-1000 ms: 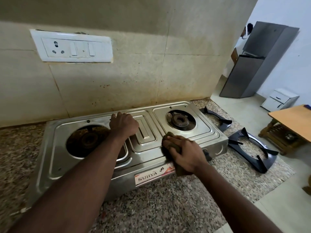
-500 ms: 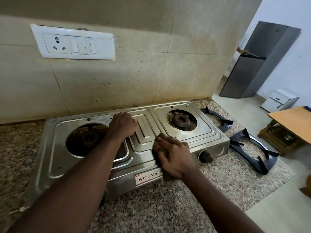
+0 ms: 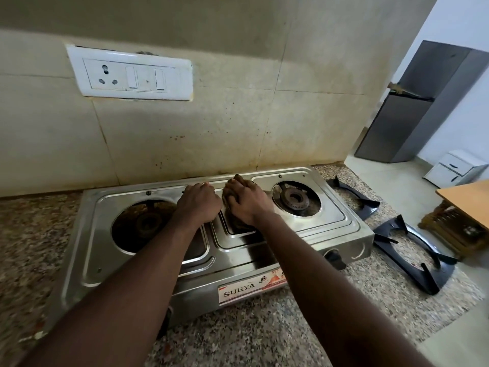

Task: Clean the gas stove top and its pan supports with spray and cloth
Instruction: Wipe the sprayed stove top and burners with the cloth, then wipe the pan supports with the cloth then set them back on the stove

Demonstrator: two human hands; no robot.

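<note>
Moves from near edge to far centre of stove (image 3: 296,234) with right hand (image 3: 247,203), fingers curled gripping cloth (image 3: 236,222); braces left hand (image 3: 199,203), fisted, empty, just left.

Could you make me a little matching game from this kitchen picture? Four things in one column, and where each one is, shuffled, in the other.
1 left hand
2 right hand
3 pan supports
4 switch plate

A on the wall
B on the counter, right of the stove
C on a cloth at the stove's middle
D on the stove beside the left burner

Pairs: 1-D, 2-C, 3-B, 4-A
</note>
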